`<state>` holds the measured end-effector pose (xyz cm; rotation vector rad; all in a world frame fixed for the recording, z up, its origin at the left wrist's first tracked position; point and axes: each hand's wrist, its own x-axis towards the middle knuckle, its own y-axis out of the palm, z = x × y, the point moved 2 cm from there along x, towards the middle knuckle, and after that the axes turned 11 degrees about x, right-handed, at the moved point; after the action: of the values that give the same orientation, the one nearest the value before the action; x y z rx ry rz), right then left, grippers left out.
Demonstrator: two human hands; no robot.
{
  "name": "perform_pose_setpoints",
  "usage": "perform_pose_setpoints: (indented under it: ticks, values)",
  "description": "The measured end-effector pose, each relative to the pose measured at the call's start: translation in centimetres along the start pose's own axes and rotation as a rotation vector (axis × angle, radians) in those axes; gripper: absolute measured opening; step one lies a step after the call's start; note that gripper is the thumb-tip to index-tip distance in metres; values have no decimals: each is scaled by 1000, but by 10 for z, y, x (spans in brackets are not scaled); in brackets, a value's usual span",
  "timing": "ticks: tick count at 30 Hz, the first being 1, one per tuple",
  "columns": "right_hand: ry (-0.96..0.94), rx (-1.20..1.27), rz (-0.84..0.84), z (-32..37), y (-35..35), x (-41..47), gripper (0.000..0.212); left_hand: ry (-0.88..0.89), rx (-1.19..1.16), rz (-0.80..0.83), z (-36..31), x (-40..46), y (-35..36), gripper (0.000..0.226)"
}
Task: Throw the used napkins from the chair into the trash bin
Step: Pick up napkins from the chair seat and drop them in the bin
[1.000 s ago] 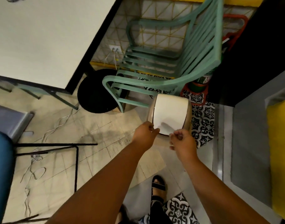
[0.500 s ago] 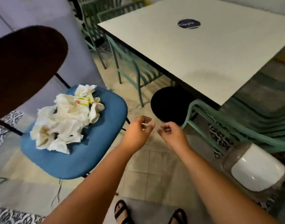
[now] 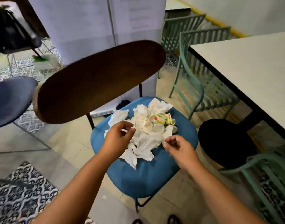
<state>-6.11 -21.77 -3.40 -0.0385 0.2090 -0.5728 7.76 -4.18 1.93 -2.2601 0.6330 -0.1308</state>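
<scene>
A heap of crumpled white napkins [image 3: 146, 131], some with coloured print, lies on the blue seat of a chair [image 3: 145, 173] with a dark wooden backrest. My left hand [image 3: 119, 138] hovers over the left side of the heap, fingers curled and apart, holding nothing. To the right of the heap, my right hand [image 3: 179, 147] is just above the seat, fingers loosely apart and empty. The trash bin is out of view.
A white table [image 3: 251, 70] with a black round base [image 3: 224, 143] stands on the right, with green slatted chairs [image 3: 200, 81] around it. Another dark blue chair [image 3: 10, 101] is on the left. Patterned floor tiles [image 3: 17, 191] lie at lower left.
My view has swung from the white-lidded bin by the green chair to the blue chair. Both empty hands have moved over the napkin heap.
</scene>
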Motion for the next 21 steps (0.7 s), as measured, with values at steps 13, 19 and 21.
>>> perform_pose_setpoints:
  ticks: [13,19,21]
  values:
    - [92,-544,-46,-2,-46,156,37,-132,-36,-81,-15,86,27,18]
    - [9,-404,-82,4,-52,206,27,-178,11,-157,-30,120,50,20]
    - [93,-375,-24,5,-48,221,42,-204,31,-172,-31,127,58,21]
